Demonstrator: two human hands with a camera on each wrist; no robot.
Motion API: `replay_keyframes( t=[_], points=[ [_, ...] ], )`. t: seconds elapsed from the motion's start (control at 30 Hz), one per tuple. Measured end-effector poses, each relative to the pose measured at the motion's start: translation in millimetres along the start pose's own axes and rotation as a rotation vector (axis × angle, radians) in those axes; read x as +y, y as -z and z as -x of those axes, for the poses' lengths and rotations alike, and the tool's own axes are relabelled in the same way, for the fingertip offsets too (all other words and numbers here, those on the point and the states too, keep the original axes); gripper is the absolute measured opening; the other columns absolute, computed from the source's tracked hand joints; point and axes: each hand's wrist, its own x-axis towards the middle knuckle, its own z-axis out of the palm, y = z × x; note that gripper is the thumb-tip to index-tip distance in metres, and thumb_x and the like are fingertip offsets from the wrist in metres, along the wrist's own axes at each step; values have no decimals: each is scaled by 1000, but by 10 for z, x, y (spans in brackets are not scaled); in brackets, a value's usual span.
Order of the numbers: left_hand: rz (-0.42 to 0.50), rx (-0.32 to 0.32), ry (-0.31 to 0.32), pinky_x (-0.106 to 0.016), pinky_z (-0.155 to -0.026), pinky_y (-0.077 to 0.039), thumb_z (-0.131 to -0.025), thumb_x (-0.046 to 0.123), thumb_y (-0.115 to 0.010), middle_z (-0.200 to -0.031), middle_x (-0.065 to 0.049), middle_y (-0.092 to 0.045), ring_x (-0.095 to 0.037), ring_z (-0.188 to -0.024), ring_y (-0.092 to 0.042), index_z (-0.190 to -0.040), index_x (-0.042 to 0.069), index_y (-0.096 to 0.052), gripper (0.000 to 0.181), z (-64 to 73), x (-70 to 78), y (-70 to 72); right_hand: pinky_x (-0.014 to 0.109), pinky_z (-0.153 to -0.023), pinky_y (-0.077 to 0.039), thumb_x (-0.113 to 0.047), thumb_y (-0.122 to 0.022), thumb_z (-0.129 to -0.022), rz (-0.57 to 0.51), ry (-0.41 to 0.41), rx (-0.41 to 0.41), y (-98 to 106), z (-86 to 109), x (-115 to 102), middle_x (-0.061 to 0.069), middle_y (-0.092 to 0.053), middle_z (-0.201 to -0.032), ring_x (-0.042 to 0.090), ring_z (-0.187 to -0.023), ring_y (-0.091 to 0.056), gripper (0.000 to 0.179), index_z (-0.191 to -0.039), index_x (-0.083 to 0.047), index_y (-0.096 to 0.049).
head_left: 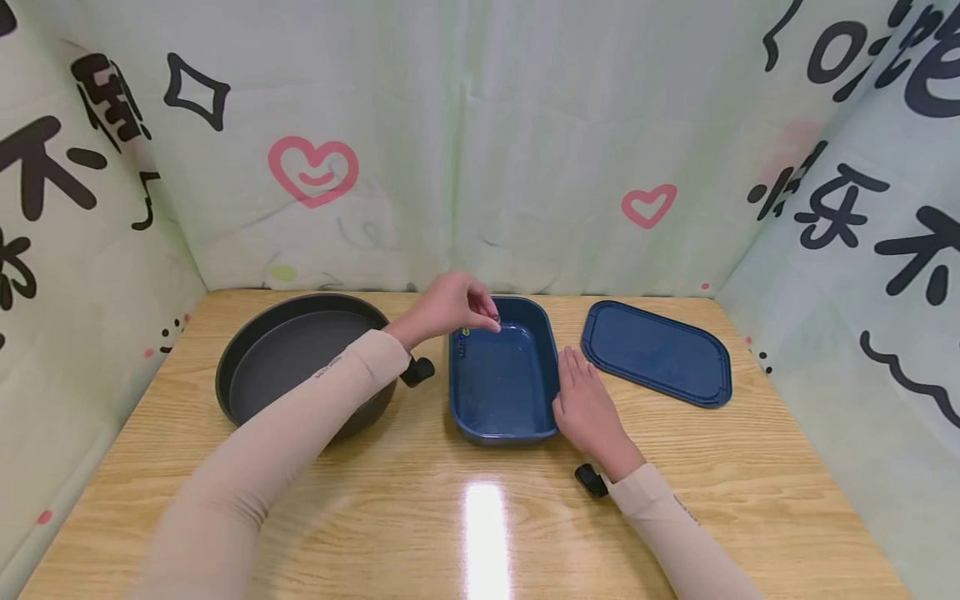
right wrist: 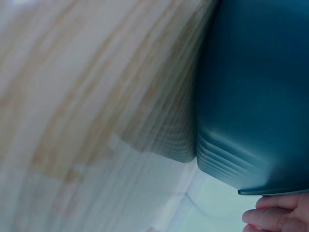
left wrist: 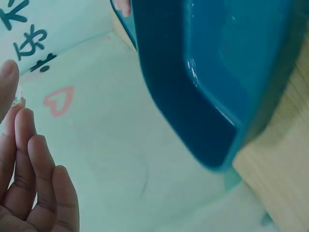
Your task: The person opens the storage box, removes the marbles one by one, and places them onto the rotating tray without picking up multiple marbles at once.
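Observation:
A deep blue rectangular container (head_left: 504,408) stands on the table. My left hand (head_left: 459,307) is above its far left part. Thumb and forefinger pinch a small, clear, shiny piece (left wrist: 18,97), mostly hidden by the fingertips; its kind cannot be told. The other fingers are loosely bent. Against the container's right side rests my right hand (head_left: 588,408), its fingers straight and together. In the right wrist view those fingers (right wrist: 273,212) show at the rim of the container's wall (right wrist: 251,96).
On the left sits a large round dark pan (head_left: 288,358), partly behind the left sleeve. A blue lid (head_left: 656,354) lies flat at the right. Printed cloth (head_left: 465,167) encloses the back and sides of the wooden table (head_left: 390,517).

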Motion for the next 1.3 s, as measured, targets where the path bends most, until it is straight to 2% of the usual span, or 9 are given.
replay_keyframes(
  t=[0.3,0.47,0.7,0.9,1.1,1.3],
  points=[
    [-20,85,29,-25,-65,-49,-72,21,-81,-80,-5,-72,-12,-69,-63,-81,9,-74,16,403,-152,422,51,-115,-20,-11,-40,-94,-22,-5,-14,23,11,-18,28,-23,-151,39,-143,-19,58,-143,12,-21],
    [-60,126,59,-27,-67,-50,-75,23,-79,-83,-6,-72,-14,-72,-63,-84,9,-74,17,593,-352,639,51,-114,-22,-11,-41,-94,-15,0,-9,31,15,-25,28,-24,-151,39,-143,-20,58,-143,13,-22],
    [-100,164,156,-28,-67,-52,-78,23,-76,-86,-9,-72,-15,-74,-64,-88,8,-74,17,818,-722,856,51,-115,-21,-12,-40,-94,-9,4,-13,10,8,-11,28,-24,-151,39,-143,-20,57,-143,13,-22],
    [-129,198,197,-25,-65,-49,-78,21,-77,-88,-12,-71,-13,-71,-61,-89,5,-74,20,928,-1070,968,51,-114,-21,-12,-40,-94,-13,3,-14,25,10,-13,28,-23,-151,39,-143,-20,57,-143,13,-22],
    [-149,223,230,-23,-62,-46,-78,20,-77,-86,-13,-72,-9,-68,-58,-89,3,-74,21,967,-1376,1012,52,-115,-20,-12,-39,-95,-16,1,-23,23,9,-5,28,-21,-152,39,-143,-18,58,-144,13,-20],
    [-152,172,261,-20,-65,-48,-79,15,-76,-86,-13,-73,-8,-70,-64,-90,1,-74,18,1004,-1615,988,51,-115,-21,-12,-40,-95,-17,3,-19,16,8,-8,27,-22,-152,38,-143,-18,58,-143,12,-21]
  ],
)
